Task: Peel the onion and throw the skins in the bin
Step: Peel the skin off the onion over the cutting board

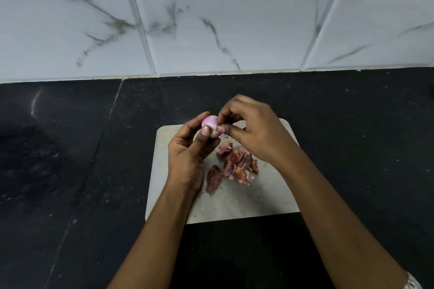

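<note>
Nearest you, your forearms reach in over the scuffed near half of the cutting board. Just past the board's middle lies the heap of skins, dry and red-brown, with one loose flake on its left side. All of it sits on the board.

Above the board's far left corner your left grip cradles the onion, thumb and fingertips curled round it, pale pink flesh showing. Your right grip meets it from the right, thumb and forefinger pinching at its surface — seemingly on a last scrap of skin.

To do this well, hold the onion over the board so whatever comes away drops on the heap. Draw the scrap along the bulb rather than outward, and turn the bulb in your left grip to check for remnants.

Beyond the board runs the black desk, then the marbled wall tiles. No bin is in view — the skins await it.
</note>
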Motion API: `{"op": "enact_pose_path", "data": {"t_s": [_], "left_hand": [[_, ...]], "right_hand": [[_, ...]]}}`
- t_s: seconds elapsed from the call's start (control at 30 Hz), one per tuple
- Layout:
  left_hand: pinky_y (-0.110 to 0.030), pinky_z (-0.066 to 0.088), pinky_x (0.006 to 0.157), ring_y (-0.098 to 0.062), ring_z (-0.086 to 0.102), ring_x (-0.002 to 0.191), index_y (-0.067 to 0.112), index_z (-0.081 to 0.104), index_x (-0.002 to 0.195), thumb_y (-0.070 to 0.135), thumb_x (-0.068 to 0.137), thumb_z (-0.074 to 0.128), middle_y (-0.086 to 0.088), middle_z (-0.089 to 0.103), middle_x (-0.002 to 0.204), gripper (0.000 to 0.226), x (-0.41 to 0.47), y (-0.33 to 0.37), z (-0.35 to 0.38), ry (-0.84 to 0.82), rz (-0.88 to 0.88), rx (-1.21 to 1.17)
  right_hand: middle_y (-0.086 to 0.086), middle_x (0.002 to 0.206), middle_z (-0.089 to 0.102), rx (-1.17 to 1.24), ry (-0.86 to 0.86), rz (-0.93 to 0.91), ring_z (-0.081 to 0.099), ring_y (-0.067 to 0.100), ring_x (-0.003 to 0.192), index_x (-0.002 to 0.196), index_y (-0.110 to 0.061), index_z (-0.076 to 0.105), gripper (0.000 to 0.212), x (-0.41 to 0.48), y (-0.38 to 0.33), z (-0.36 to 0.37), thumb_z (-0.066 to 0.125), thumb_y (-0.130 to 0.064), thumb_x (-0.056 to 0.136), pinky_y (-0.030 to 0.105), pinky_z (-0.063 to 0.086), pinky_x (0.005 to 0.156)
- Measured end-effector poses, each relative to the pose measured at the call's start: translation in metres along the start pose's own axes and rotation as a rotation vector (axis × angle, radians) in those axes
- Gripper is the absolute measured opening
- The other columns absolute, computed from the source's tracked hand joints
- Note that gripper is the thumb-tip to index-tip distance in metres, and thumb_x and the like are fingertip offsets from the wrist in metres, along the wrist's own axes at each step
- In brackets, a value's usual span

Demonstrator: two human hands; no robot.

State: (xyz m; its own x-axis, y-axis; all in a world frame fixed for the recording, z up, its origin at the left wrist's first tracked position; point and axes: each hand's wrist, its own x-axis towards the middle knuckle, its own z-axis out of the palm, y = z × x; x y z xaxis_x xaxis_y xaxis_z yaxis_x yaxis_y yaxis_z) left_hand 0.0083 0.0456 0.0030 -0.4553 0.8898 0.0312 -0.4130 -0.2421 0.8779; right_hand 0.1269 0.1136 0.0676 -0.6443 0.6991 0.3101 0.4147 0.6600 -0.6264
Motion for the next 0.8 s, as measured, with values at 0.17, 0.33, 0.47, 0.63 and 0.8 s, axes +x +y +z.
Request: {"op": "enact_pose_path", "data": {"t_s": [0.17, 0.33, 0.47, 0.63, 0.8], "left_hand": [[-0.023, 0.056, 0.071, -0.012, 0.070, 0.085, 0.019, 0.066, 0.103, 0.017, 0.078, 0.060, 0.001, 0.074, 0.095, 0.027, -0.001, 0.000, 0.001, -0.004, -0.001, 0.007], [-0.022, 0.055, 0.070, -0.015, 0.069, 0.089, 0.019, 0.067, 0.102, 0.023, 0.079, 0.058, -0.004, 0.071, 0.100, 0.025, 0.001, -0.001, 0.001, 0.033, -0.030, -0.056], [-0.019, 0.055, 0.064, -0.011, 0.071, 0.084, 0.017, 0.062, 0.103, 0.030, 0.076, 0.056, -0.001, 0.074, 0.091, 0.030, 0.003, 0.000, 0.002, 0.051, -0.076, -0.116], [-0.017, 0.054, 0.061, -0.009, 0.071, 0.083, 0.017, 0.059, 0.104, 0.034, 0.076, 0.054, 0.006, 0.075, 0.087, 0.033, 0.001, 0.002, 0.003, 0.044, -0.082, -0.119], [-0.020, 0.055, 0.066, -0.010, 0.069, 0.089, 0.023, 0.063, 0.104, 0.025, 0.074, 0.062, 0.002, 0.071, 0.098, 0.030, 0.001, 0.000, 0.001, 0.098, -0.019, -0.094]], "right_hand": [[-0.013, 0.090, 0.056, 0.015, -0.091, 0.047, 0.056, -0.001, 0.087, 0.085, -0.020, 0.063, 0.008, 0.001, 0.002, -0.007, 0.069, -0.020, 0.081, 0.011, 0.045, 0.074], [-0.013, 0.090, 0.054, -0.133, -0.306, 0.043, 0.056, 0.001, 0.084, 0.087, -0.022, 0.061, 0.007, -0.004, 0.002, -0.019, 0.066, -0.018, 0.084, 0.012, 0.044, 0.071], [-0.017, 0.080, 0.058, -0.139, -0.332, 0.098, 0.060, 0.001, 0.078, 0.086, -0.025, 0.058, 0.014, -0.005, 0.000, -0.028, 0.066, -0.013, 0.084, 0.013, 0.045, 0.065], [-0.014, 0.098, 0.057, -0.139, -0.341, 0.142, 0.061, 0.002, 0.087, 0.101, -0.026, 0.058, 0.028, -0.005, 0.001, -0.030, 0.070, -0.013, 0.080, 0.017, 0.049, 0.070], [-0.012, 0.079, 0.051, -0.141, -0.237, 0.185, 0.054, 0.003, 0.070, 0.087, -0.024, 0.053, 0.018, -0.006, -0.005, -0.035, 0.068, -0.015, 0.081, 0.019, 0.044, 0.062]]}}
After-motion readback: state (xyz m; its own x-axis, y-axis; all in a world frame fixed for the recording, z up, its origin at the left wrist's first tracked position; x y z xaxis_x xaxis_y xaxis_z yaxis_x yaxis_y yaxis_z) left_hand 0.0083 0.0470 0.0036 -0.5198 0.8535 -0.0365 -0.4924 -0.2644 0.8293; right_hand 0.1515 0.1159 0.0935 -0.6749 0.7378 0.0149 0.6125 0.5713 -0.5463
